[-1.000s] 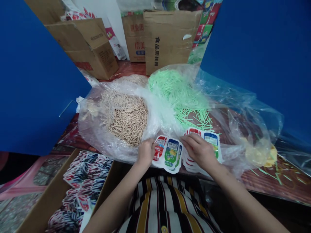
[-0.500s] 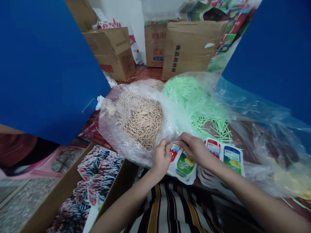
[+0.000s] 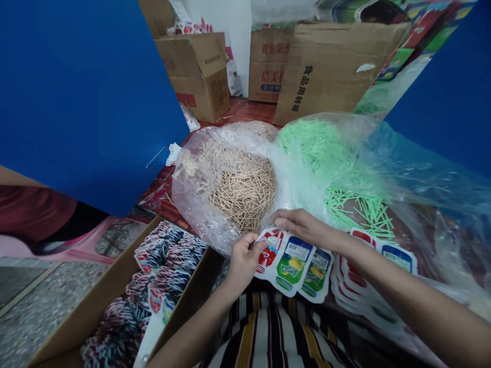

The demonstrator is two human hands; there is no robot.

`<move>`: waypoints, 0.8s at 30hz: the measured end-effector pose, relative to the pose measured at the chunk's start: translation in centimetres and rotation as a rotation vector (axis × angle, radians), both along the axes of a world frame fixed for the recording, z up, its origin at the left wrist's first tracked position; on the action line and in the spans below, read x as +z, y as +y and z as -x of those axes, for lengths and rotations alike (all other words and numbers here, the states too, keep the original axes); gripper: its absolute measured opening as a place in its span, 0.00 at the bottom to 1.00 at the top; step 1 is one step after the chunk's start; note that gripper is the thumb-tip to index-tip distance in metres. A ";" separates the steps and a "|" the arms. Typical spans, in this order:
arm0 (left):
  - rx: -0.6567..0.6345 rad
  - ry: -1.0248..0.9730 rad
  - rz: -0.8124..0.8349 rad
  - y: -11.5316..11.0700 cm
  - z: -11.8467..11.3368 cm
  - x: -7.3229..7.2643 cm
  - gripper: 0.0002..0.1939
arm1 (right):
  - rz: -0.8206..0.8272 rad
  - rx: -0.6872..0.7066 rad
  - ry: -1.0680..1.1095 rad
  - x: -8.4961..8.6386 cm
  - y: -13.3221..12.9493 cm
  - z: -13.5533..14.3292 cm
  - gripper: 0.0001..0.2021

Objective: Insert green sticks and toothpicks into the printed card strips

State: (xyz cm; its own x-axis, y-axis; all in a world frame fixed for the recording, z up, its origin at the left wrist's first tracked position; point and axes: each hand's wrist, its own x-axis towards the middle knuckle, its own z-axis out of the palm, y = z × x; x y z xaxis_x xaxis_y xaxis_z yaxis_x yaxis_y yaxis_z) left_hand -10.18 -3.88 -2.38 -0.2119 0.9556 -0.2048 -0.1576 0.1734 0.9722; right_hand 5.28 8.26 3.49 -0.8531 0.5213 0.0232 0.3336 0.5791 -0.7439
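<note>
My left hand point(image 3: 244, 260) pinches the left edge of a flat, bottle-shaped printed card point(image 3: 293, 263) with a red drink design beside a green Sprite design. The fingers of my right hand point(image 3: 301, 225) are closed at the card's upper edge; their tips are partly hidden. Another Sprite card point(image 3: 316, 273) shows from under its right side. Under my right forearm lies a fanned stack of similar cards point(image 3: 355, 283). Just beyond my hands, an open clear plastic bag holds a heap of thin tan sticks point(image 3: 247, 191). Beside it is a bag of light green sticks point(image 3: 318, 148).
At lower left, an open cardboard box point(image 3: 92, 301) is filled with rows of printed cards point(image 3: 153, 271). Cardboard cartons point(image 3: 337, 71) stand at the back. Blue panels point(image 3: 84, 92) flank both sides. Another person's clothed leg point(image 3: 34, 212) shows at the left edge.
Both hands were pinching a thin stick above the cards; that stick no longer shows. My left hand has moved down to the card's edge, and the view has shifted left.
</note>
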 end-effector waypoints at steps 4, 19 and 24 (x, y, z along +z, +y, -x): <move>0.020 0.057 0.040 -1.1 1.1 0.1 0.09 | -0.404 0.087 -0.157 -0.9 3.7 3.4 0.09; 0.062 0.028 0.072 -0.9 2.3 0.0 0.09 | -0.422 0.373 -0.362 -3.9 7.7 8.2 0.02; 0.076 0.037 0.067 -0.6 2.4 0.4 0.09 | -0.324 0.152 -0.193 -4.2 8.7 7.6 0.06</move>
